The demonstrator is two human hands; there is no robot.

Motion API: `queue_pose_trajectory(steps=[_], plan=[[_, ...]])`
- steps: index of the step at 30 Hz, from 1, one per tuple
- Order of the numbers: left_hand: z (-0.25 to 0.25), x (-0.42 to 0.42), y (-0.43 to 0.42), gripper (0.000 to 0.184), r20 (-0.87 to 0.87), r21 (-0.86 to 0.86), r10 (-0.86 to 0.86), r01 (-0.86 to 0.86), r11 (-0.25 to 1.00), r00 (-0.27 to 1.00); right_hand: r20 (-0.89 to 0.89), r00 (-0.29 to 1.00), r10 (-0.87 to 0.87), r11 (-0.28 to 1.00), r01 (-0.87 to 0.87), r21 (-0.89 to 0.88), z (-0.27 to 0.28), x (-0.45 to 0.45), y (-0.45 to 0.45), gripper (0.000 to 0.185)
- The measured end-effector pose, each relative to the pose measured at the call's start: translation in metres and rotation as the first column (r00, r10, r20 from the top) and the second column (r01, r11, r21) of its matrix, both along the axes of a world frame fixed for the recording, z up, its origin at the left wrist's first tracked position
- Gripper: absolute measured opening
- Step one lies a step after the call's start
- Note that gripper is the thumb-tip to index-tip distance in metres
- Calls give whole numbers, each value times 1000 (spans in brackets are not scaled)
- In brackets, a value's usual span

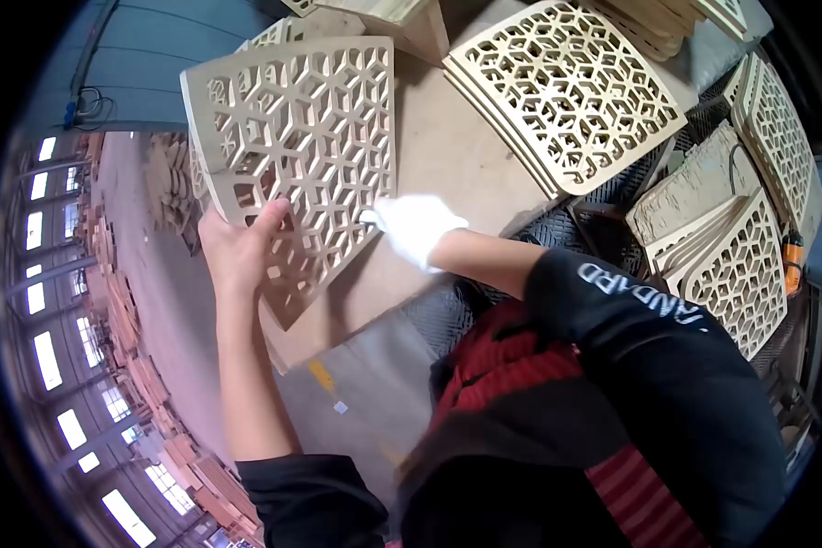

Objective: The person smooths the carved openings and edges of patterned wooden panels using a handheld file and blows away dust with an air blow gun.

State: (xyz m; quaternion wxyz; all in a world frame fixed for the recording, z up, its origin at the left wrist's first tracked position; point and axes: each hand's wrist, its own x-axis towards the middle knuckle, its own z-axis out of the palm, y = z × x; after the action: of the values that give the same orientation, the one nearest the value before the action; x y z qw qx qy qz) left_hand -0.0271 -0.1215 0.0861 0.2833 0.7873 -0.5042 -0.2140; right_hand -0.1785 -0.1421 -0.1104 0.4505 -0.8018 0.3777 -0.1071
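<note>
Because the desk [429, 146] ends close to the panel's low corner, your tilted panel [318, 169] could slide or tip off the edge if your L grip [239, 248] loosens. It's prob. top-heavy too: you've got it by one side, low down, so a bump up top could twist it. Swing it R & it could knock the stack [566, 96] of similar panels, chipping a corner. The thin bars could crack if you squeeze or lean on 1 spot, esp. w/ your thumb [274, 216] pressing on the lattice.

Your L grip is bare, pinching the panel b/w thumb & the fingers behind. Your R grip, in a white glove [416, 228], is at the opposite edge; can't tell if it's pinching or just resting there.

Panel's up at an angle over the desk's L end: broad, flat, pale, wood-like, w/ a plain border on the L, geometric lattice across it, then small angular cutouts b/w slim bars.
</note>
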Motion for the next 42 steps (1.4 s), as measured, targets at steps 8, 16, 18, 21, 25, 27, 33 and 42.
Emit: queue_pose_trajectory(steps=[8, 16, 18, 21, 25, 27, 33, 42], plan=[[-5, 4, 10, 30, -19, -64, 27, -28, 998, 999, -59, 998, 9, 999, -12, -52, 20, 0, -2, 28], [-16, 11, 20, 33, -86, -121, 61, -71, 990, 994, 91, 996, 1, 984, 15, -177, -8, -16, 8, 32], [-15, 8, 16, 32, 13, -104, 32, -30, 994, 999, -91, 996, 3, 992, -15, -124, 5, 8, -3, 30], [-11, 8, 11, 30, 108, -97, -2, 13, 995, 994, 32, 999, -34, 998, 36, -60, 11, 7, 2, 30], [-16, 15, 7, 30, 21, -134, 8, -5, 991, 1000, -23, 998, 58, 998, -58, 5, 23, -62, 23, 24], [-14, 21, 2, 31, 59, -41, 59, -56, 998, 996, -158, 975, 153, 985, -137, 108, 12, -88, 28, 22], [-8, 18, -13, 31, -12, -44, 36, -36, 998, 999, -31, 1000, -6, 999, 5, -34, -2, -86, 19, 21], [-7, 16, -23, 30, 22, -8, 45, -45, 999, 999, 7, 1000, -17, 994, 17, -107, -6, -63, 12, 17]])
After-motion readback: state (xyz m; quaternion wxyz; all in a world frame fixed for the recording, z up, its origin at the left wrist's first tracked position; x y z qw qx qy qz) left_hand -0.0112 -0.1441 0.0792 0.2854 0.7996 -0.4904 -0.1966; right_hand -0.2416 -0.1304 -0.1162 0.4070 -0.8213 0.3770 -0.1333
